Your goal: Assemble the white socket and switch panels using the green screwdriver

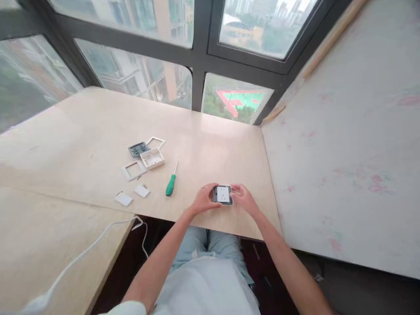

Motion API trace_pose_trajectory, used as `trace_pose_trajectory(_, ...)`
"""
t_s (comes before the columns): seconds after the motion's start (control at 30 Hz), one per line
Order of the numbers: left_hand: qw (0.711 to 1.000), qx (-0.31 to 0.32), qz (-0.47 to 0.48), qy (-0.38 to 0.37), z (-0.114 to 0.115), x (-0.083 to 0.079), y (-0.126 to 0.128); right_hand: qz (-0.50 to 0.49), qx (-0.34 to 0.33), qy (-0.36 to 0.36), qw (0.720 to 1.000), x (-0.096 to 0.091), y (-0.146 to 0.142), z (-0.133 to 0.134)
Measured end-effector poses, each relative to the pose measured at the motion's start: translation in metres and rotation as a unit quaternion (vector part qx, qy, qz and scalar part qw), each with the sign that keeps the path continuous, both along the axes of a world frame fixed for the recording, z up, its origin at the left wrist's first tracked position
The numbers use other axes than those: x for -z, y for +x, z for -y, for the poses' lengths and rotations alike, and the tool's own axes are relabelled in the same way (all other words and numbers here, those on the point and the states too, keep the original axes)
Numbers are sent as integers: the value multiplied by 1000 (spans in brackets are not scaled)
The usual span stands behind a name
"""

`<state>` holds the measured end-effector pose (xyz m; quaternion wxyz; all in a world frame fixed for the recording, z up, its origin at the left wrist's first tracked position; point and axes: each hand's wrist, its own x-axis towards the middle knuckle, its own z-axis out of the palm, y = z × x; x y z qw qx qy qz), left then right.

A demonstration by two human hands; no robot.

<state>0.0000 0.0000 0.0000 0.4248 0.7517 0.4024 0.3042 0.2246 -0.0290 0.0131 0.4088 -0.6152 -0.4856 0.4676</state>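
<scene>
Both of my hands hold a small square wall socket [223, 194] with a white face and grey edge, just above the front edge of the beige table [213, 144]. My left hand [204, 199] curls round its left side. My right hand [243, 197] grips its right side. A green-handled screwdriver [171, 182] lies on the table a little to the left of my left hand.
Farther left lie a white mounting box [152, 158], a grey socket module [138, 149], two white square frames [133, 170], and two small white cover plates [141, 190]. A white cable [98, 236] crosses the lower left panel. Windows run along the back, a pale wall on the right.
</scene>
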Motion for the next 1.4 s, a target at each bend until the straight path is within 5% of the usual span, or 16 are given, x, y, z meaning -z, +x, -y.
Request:
trace_pose_trajectory(0.77, 1000, 15, 9, 1, -2, -4, 1, -47, 23, 54, 997, 11, -11, 18)
trace_pose_trajectory(1.13, 1000, 23, 12, 13, -2, -1, 0, -60, -47, 61, 995, 18, 0, 23)
trace_pose_trajectory(1.4, 999, 33, 21, -5, -4, 2, -2, 57, -147, 93, 983, 21, 9, 24)
